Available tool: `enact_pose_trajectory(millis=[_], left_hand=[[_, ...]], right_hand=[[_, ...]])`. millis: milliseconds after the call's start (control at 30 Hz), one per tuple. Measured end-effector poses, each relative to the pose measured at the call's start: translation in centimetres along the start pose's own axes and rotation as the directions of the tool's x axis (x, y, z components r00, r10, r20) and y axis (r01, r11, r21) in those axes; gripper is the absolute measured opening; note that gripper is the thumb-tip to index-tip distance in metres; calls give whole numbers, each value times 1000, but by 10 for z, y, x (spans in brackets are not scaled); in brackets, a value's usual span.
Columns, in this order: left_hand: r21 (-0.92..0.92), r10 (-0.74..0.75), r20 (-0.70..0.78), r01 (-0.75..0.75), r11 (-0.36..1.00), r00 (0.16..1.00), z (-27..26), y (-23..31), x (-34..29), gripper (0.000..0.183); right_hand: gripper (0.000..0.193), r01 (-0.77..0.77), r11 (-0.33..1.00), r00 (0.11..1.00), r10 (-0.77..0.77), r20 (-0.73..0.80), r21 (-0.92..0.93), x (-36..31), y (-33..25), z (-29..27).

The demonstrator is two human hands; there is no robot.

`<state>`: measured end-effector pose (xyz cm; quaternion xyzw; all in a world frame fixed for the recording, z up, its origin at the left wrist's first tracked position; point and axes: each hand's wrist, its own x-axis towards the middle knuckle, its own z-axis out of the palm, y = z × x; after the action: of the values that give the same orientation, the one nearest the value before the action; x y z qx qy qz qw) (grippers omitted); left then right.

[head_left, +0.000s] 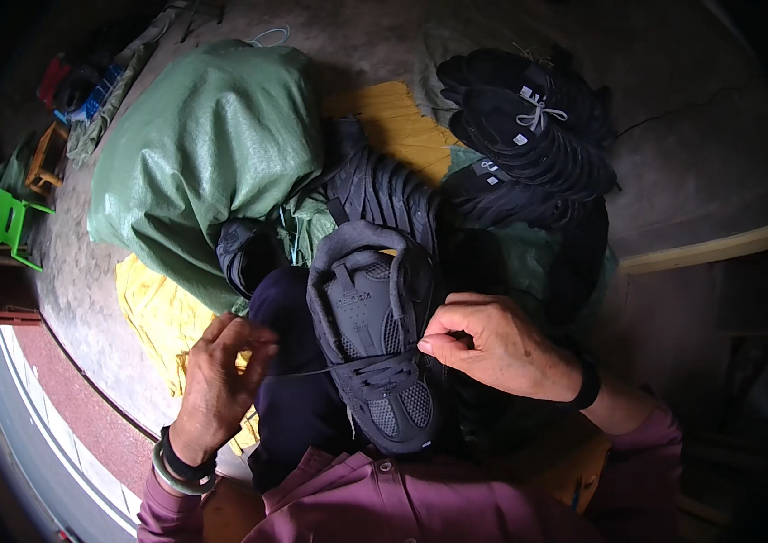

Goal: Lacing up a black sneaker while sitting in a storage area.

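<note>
A dark grey sneaker [370,317] lies over my lap with its toe toward me and its opening away. From its laced front a dark shoelace [311,370] stretches left to my left hand [225,376], whose fingers are closed on it. My right hand [497,348] is pinched, thumb and forefinger meeting at the shoe's right edge beside the eyelets. What sits between those fingertips is too small to make out. Just beyond the shoe stands a row of nested dark shoes [388,185]. Another dark shoe [243,253] rests left of it, partly hidden.
A large green woven sack [207,145] bulges at the far left. Stacked black shoes [533,136] fill the far right, one with a pale lace. Yellow sheeting [162,308] lies on the floor. A green stool [11,222] and a wooden stool [47,158] stand at the left.
</note>
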<state>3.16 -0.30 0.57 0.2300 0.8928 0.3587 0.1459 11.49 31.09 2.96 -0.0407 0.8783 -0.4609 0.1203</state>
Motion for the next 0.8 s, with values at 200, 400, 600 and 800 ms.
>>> enact_pose_trajectory(millis=[200, 400, 600, 800], left_hand=[[-14, 407, -48, -408, 913, 912, 19, 41, 35, 22], [130, 561, 2, -557, 820, 828, 37, 60, 49, 31], [28, 535, -7, -535, 844, 845, 59, 60, 51, 23], [-76, 469, -8, -468, 880, 883, 62, 60, 49, 25]], right_hand=[[13, 30, 999, 996, -32, -80, -30, -1, 2, 2], [14, 125, 985, 983, -140, -118, -121, 0, 4, 10], [15, 137, 984, 972, -155, -179, -111, -3, 13, 20], [34, -78, 993, 997, 80, -16, 89, -2, 22, 18]])
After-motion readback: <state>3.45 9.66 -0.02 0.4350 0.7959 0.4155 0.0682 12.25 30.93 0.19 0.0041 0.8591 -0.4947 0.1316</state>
